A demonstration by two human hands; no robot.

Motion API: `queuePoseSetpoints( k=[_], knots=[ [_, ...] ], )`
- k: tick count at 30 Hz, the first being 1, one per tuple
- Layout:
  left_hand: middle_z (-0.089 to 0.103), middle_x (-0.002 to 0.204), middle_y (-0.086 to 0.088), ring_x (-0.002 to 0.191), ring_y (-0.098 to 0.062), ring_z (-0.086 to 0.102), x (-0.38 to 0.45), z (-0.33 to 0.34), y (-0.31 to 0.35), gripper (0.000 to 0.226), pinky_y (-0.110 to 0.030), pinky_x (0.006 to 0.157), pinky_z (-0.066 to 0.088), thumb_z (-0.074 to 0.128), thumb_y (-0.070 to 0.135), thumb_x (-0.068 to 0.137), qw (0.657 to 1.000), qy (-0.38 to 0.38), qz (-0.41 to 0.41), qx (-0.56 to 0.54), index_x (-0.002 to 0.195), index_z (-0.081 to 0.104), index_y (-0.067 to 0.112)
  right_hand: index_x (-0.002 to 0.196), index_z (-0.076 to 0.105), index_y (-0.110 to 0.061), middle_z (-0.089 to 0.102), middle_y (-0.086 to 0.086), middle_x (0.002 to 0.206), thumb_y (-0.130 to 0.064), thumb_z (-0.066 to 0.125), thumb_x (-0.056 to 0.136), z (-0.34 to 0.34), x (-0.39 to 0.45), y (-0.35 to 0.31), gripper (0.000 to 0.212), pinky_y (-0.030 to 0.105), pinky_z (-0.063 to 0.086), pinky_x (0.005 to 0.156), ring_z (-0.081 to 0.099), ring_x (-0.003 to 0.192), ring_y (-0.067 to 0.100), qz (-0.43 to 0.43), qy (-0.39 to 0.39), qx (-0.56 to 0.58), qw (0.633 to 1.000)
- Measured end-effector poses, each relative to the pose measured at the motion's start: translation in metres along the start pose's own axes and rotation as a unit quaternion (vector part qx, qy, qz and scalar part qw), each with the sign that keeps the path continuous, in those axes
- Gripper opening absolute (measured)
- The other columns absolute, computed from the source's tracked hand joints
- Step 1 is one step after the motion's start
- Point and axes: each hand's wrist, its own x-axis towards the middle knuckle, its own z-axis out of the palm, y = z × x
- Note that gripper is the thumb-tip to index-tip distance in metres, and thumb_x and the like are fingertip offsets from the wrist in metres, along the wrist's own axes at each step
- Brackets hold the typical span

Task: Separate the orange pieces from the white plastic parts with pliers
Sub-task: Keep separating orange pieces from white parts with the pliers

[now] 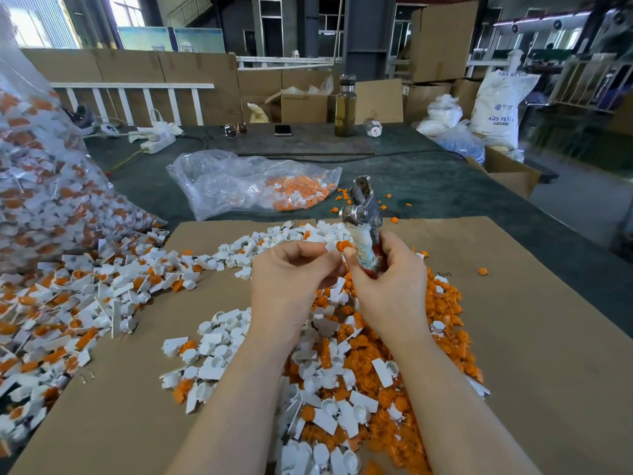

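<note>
Orange bits everywhere, basically, and the setup makes sense once you look at how it's sorted. The person sits over a cardboard sheet (513,337) laid on the table, probably so the loose parts stay put and sweep up easily. The right hand (390,286) is wrapped around the handles of the pliers (363,221), nose pointing up and away, so the tool stays parked in the palm while its thumb and fingertips help out. The left hand (291,279) has its fingers curled, pinching a small white plastic part (331,246) with an orange piece (343,246) sitting right where the two hands meet; whether the orange is already free of the white is too small to tell. Directly below the wrists lies a mixed heap of separated orange pieces and white shells (342,371), so drops land close. Unsorted stock spills from a big clear bag (44,186) on the left, within easy reach. A smaller plastic bag (246,183) with more parts lies further back.
</note>
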Motion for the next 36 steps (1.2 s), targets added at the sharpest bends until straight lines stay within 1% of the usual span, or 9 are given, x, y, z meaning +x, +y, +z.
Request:
queuePoseSetpoints(
  k=[5, 8, 12, 20, 23, 26, 29, 33, 36],
  knots=[
    [0.074, 0.068, -0.009, 0.073, -0.032, 0.074, 0.0010, 0.0001, -0.0006, 0.023, -0.035, 0.068, 0.063, 0.080, 0.003, 0.079, 1.000, 0.004, 0.006, 0.022, 0.064, 0.075, 0.019, 0.078, 0.057, -0.020, 0.054, -0.013, 0.064, -0.019, 0.071, 0.084, 0.0010, 0.0003, 0.0000, 0.016, 0.021, 0.040, 0.050, 0.052, 0.063, 0.011, -0.002, -0.004, -0.020, 1.000],
    [0.074, 0.069, -0.008, 0.074, -0.034, 0.073, 0.0015, 0.0001, -0.0010, 0.017, -0.041, 0.071, 0.063, 0.080, 0.004, 0.079, 0.999, 0.008, 0.011, 0.032, 0.068, 0.075, 0.017, 0.082, 0.061, -0.017, 0.057, -0.011, 0.067, -0.020, 0.072, 0.085, 0.0008, -0.0002, 0.0002, 0.012, 0.028, 0.046, 0.052, 0.054, 0.063, 0.012, 0.003, -0.014, -0.025, 1.000],
    [0.075, 0.068, -0.005, 0.072, -0.028, 0.075, 0.0014, 0.0002, -0.0002, 0.014, -0.040, 0.072, 0.063, 0.081, 0.005, 0.078, 0.998, 0.011, 0.024, 0.061, 0.073, 0.074, 0.015, 0.079, 0.058, -0.021, 0.054, -0.014, 0.063, -0.022, 0.072, 0.084, -0.0014, 0.0004, 0.0001, 0.015, 0.015, 0.037, 0.050, 0.052, 0.060, 0.008, 0.003, -0.015, -0.017, 1.000],
    [0.075, 0.069, 0.000, 0.071, -0.023, 0.074, 0.0004, 0.0007, 0.0019, 0.016, -0.041, 0.073, 0.063, 0.083, 0.007, 0.077, 0.995, 0.009, 0.038, 0.093, 0.070, 0.074, 0.018, 0.077, 0.057, -0.023, 0.054, -0.015, 0.062, -0.022, 0.073, 0.084, -0.0019, 0.0010, 0.0001, 0.017, 0.017, 0.038, 0.049, 0.053, 0.061, 0.010, 0.001, -0.018, -0.033, 0.999],
    [0.075, 0.071, -0.002, 0.074, -0.027, 0.074, 0.0004, 0.0012, 0.0024, 0.012, -0.047, 0.076, 0.062, 0.082, 0.008, 0.077, 0.995, 0.014, 0.033, 0.088, 0.072, 0.075, 0.017, 0.078, 0.057, -0.024, 0.053, -0.016, 0.063, -0.021, 0.072, 0.084, -0.0016, 0.0015, -0.0003, 0.017, 0.013, 0.038, 0.050, 0.053, 0.063, 0.007, -0.001, -0.020, -0.026, 0.999],
    [0.075, 0.071, -0.003, 0.077, -0.029, 0.074, 0.0008, 0.0018, 0.0026, 0.015, -0.050, 0.079, 0.061, 0.082, 0.007, 0.077, 0.995, 0.023, 0.028, 0.090, 0.071, 0.074, 0.019, 0.083, 0.058, -0.026, 0.057, -0.017, 0.067, -0.023, 0.072, 0.085, -0.0012, 0.0024, -0.0005, 0.014, 0.019, 0.043, 0.052, 0.056, 0.067, 0.006, 0.011, -0.037, -0.028, 0.999],
    [0.075, 0.070, -0.002, 0.076, -0.029, 0.073, 0.0015, 0.0022, 0.0019, 0.017, -0.049, 0.078, 0.061, 0.082, 0.008, 0.077, 0.994, 0.037, 0.028, 0.100, 0.070, 0.073, 0.020, 0.087, 0.057, -0.030, 0.058, -0.020, 0.070, -0.025, 0.072, 0.085, -0.0006, 0.0028, -0.0001, 0.015, 0.018, 0.043, 0.055, 0.058, 0.073, 0.002, 0.023, -0.054, -0.035, 0.998],
    [0.073, 0.066, 0.003, 0.073, -0.026, 0.073, 0.0031, 0.0019, 0.0007, 0.021, -0.047, 0.076, 0.061, 0.085, 0.017, 0.076, 0.991, 0.054, 0.027, 0.117, 0.064, 0.070, 0.024, 0.088, 0.058, -0.028, 0.055, -0.020, 0.068, -0.023, 0.071, 0.084, -0.0004, 0.0025, 0.0013, 0.014, 0.014, 0.034, 0.055, 0.054, 0.064, 0.000, 0.028, -0.074, -0.047, 0.996],
    [0.072, 0.064, 0.007, 0.069, -0.018, 0.072, 0.0046, 0.0005, -0.0008, 0.021, -0.039, 0.071, 0.061, 0.084, 0.021, 0.077, 0.989, 0.062, 0.034, 0.132, 0.064, 0.069, 0.025, 0.089, 0.060, -0.026, 0.058, -0.018, 0.071, -0.022, 0.069, 0.085, -0.0015, 0.0025, 0.0000, 0.011, 0.018, 0.040, 0.057, 0.056, 0.066, 0.002, 0.028, -0.092, -0.042, 0.994]
  ],
)
